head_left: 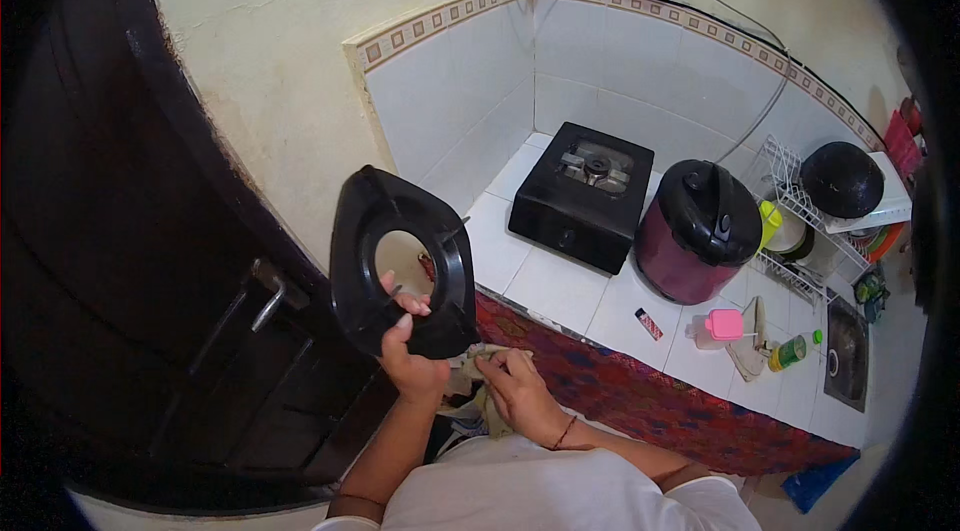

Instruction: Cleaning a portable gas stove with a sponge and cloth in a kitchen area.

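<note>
My left hand (412,359) is closed on the lower rim of a black stove pan support (358,246), a squarish plate with a round central hole and short prongs. It holds the plate up and tilted, left of the counter. My right hand (522,397) pinches a crumpled beige cloth (497,418) just below the plate's lower right corner. Whether the cloth touches the plate, I cannot tell. On the white tiled counter (545,293) stands a black single-burner stove (572,231), its burner (596,164) bare of any support.
Right of the stove stands a purple rice cooker (690,249). Nearby are a lighter-like red and black packet (650,324), a pink-lidded container (722,326) and a bottle (790,353). A dish rack (790,186) and sink (848,351) lie farther right. A dark door (200,231) is at left.
</note>
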Available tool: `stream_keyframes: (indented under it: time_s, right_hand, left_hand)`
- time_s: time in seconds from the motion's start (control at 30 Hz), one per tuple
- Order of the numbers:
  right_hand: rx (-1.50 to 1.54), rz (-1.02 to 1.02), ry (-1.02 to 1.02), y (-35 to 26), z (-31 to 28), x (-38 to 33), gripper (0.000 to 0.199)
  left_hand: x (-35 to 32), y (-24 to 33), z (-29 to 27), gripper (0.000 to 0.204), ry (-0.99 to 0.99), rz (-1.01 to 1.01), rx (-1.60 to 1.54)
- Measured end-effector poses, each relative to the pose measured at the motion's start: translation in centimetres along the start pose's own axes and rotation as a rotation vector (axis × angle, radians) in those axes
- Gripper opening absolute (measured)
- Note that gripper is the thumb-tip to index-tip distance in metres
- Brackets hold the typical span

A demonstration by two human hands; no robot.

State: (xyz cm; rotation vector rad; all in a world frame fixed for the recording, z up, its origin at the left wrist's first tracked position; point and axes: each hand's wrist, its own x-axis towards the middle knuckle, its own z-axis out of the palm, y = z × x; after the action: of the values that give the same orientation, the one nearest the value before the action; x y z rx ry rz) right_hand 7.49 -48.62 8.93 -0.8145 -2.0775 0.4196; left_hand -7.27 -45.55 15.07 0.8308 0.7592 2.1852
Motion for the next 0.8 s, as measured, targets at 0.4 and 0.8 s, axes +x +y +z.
stream_keyframes:
  time_s: [0.4,0.8]
  right_hand:
    - [-0.147,-0.157,-0.046,1.8,-4.3,3.9,0.039]
    - [0.003,-0.083,-0.008,2.2,-2.5,2.2,0.040]
  left_hand:
    - [-1.2,1.5,0.2,0.062,-0.334,-0.300,-0.143]
    - [-2.5,0.6,-1.7,0.064,-0.312,-0.349,-0.167]
